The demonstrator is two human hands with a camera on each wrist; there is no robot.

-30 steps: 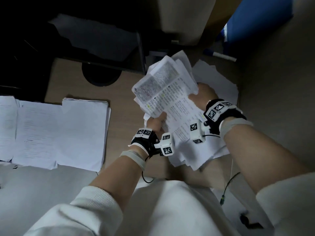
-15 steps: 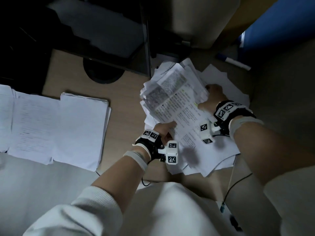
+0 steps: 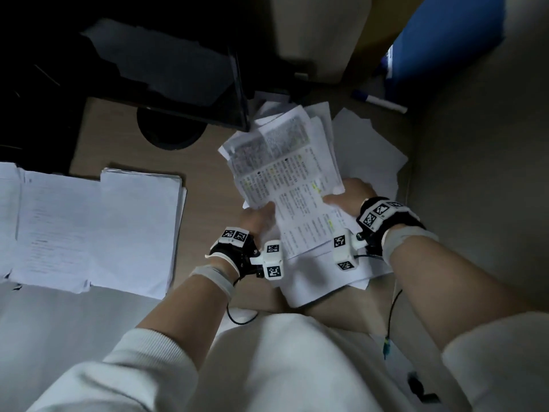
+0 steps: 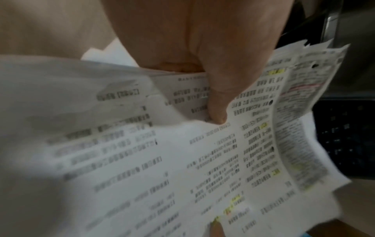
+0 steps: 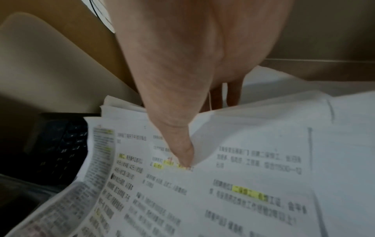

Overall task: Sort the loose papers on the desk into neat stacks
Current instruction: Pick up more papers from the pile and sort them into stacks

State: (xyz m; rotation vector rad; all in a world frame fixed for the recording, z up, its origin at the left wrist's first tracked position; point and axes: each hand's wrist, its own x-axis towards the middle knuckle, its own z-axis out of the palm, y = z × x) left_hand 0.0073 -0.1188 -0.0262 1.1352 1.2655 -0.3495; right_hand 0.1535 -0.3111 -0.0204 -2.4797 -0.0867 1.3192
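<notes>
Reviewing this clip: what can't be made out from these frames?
- Text on the held sheets: too small in the head view, blurred in both wrist views.
- Left hand grip: fingers under the sheets; only the thumb shows.
- Right hand: thumb on top, fingers mostly behind paper.
- Loose pile beneath: sheet count hidden by overlap.
- Leftmost stack: cut off by the head view's edge.
- Keyboard: dark, partly covered.

I hold a bundle of printed sheets (image 3: 285, 185) between my left hand (image 3: 257, 217) and right hand (image 3: 347, 194), above loose papers (image 3: 371, 162) on the desk (image 3: 205, 179). Stacked papers (image 3: 98, 230) lie to the left, a marker (image 3: 378, 101) behind right, a keyboard (image 4: 345, 136) behind.
</notes>
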